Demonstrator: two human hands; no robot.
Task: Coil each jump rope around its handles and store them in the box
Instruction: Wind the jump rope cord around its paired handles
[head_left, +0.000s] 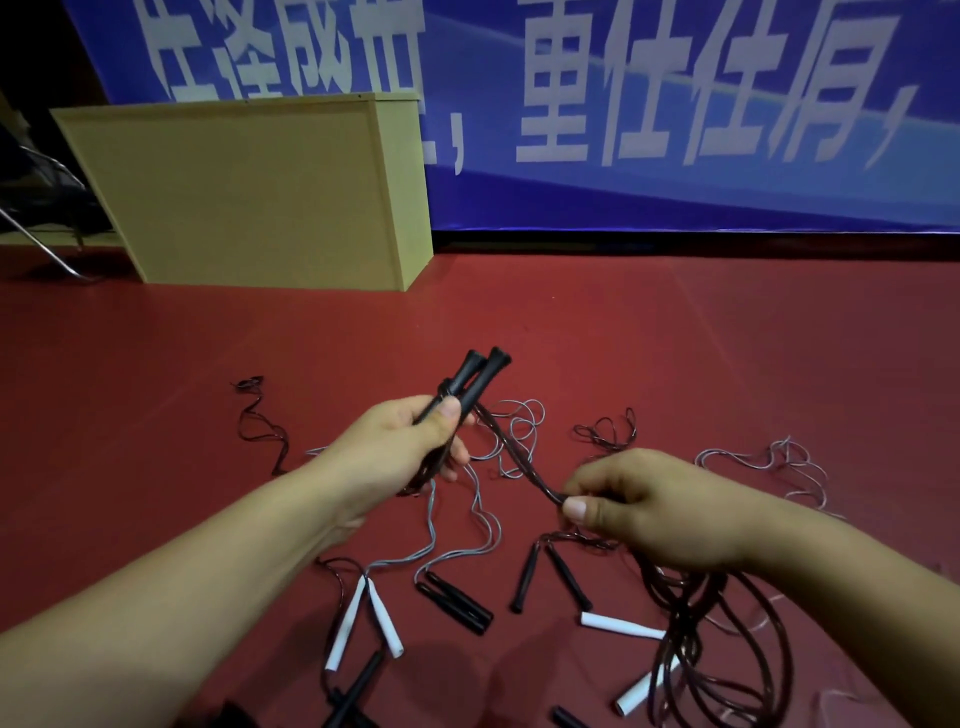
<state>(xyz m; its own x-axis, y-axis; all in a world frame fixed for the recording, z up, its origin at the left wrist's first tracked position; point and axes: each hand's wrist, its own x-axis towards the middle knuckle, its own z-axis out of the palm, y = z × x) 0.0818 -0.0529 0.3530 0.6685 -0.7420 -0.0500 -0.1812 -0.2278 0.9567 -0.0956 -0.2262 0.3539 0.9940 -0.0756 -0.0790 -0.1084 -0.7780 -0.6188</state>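
My left hand (400, 441) grips a pair of black jump-rope handles (475, 382) held together, their flared ends pointing up and away. A dark doubled cord (511, 452) runs taut from the handles down to my right hand (644, 509), which pinches it between thumb and fingers. The rest of that dark cord hangs in loose loops (696, 639) below my right wrist. Several other ropes lie on the red floor: white handles (358, 618) at lower left, black handles (457, 603) in the middle, another black pair (545, 574), and white handles (621, 625) at lower right.
A tan wooden box-like cabinet (249, 192) stands on the red floor at the far left, in front of a blue banner (675, 104). Grey cords (769, 462) and dark cords (260, 421) sprawl around my hands. A metal chair leg (41, 244) shows at the far left.
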